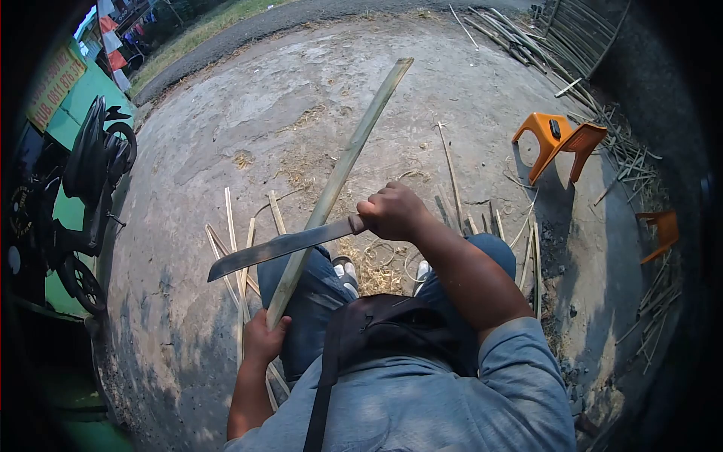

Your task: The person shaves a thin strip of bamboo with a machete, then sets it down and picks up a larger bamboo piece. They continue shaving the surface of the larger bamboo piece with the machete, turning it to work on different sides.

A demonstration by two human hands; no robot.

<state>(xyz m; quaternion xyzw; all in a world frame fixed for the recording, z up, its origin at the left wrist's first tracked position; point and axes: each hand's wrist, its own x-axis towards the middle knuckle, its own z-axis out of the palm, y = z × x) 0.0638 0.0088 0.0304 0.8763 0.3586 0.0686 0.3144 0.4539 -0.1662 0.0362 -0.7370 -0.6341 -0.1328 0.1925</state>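
Note:
My right hand [396, 212] is closed round the handle of a machete [275, 250], whose broad blade points left across my lap. Under the blade runs a long split bamboo strip [340, 172], slanting up and away to the right. My left hand [265, 337] grips the near end of this strip beside my left thigh, thumb lying along it. The blade crosses over the strip in this view, a short way above my left hand.
Cut bamboo strips [230, 226] lie beside both legs, with shavings [376, 270] between my feet. An orange plastic chair [561, 143] stands at right, a dark object on it. Bamboo poles [520, 45] lie at the far right. A motorcycle [86, 188] is parked at left.

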